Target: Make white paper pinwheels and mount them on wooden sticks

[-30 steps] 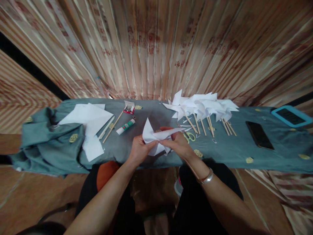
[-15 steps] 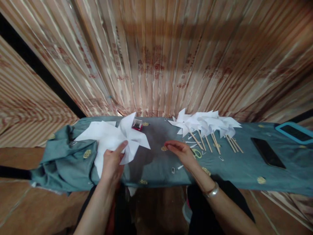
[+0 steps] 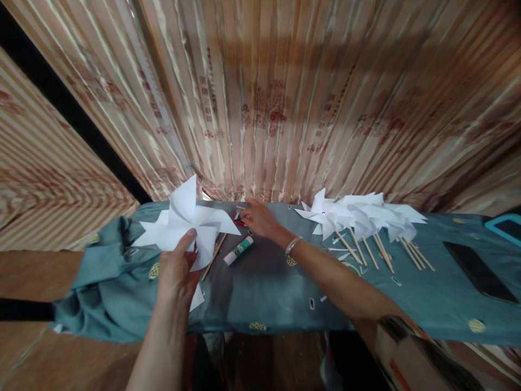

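My left hand (image 3: 179, 266) is closed on a white paper pinwheel (image 3: 193, 220), thumb on the front near its middle, fingers behind. More white paper (image 3: 157, 231) shows behind it at the left. My right hand (image 3: 260, 218) is stretched across the table to a small red box (image 3: 239, 219) with dark bits inside; its fingers are partly apart at the box, and the tips are hard to make out. Between my hands lie a glue stick (image 3: 238, 251) with a green and white label and a thin wooden stick (image 3: 214, 256).
Several finished paper pinwheels (image 3: 362, 213) on wooden sticks lie in a row at the right. Near them are paper scraps (image 3: 340, 250), partly hidden green scissors (image 3: 352, 267), a black phone (image 3: 480, 271) and a blue-framed device (image 3: 504, 227). A grey-green cloth (image 3: 277, 304) covers the table; a curtain hangs behind.
My right hand has moved left and away from me to the red box. My left hand has raised the pinwheel and shifted left, uncovering the glue stick and wooden stick. The view has shifted slightly.
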